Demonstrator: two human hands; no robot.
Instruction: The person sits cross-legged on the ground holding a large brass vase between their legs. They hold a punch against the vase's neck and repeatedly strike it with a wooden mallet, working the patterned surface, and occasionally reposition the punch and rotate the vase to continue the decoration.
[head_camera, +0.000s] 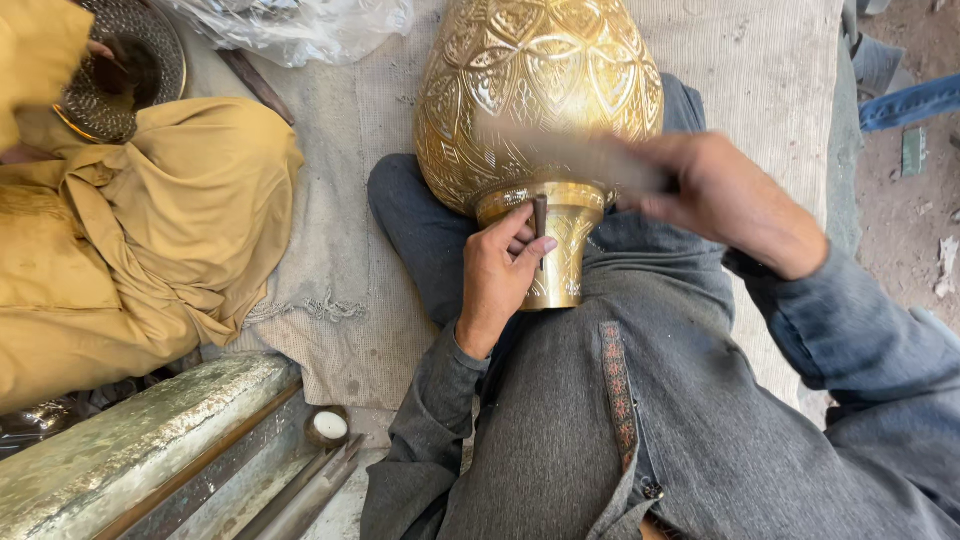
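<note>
Engraved brass vase worked across the lap

The left hand (500, 275) pinches a small dark punch (541, 222) between its fingers against the vase's neck; the brass vase (535, 110) lies on the person's legs over a grey cloth (340, 200) — the right hand (715, 195) is wrapped around a blurred tool — a co-worker in yellow (150, 230) sits farther left.

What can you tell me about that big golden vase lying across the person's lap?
The golden vase looks like polished brass, its bulbous body covered in engraved petal and leaf patterns. It lies on its side across the lap, its narrower engraved end towards the person. The left hand sets a small dark punch against that end. The right hand, blurred, swings a tool over it.
</note>
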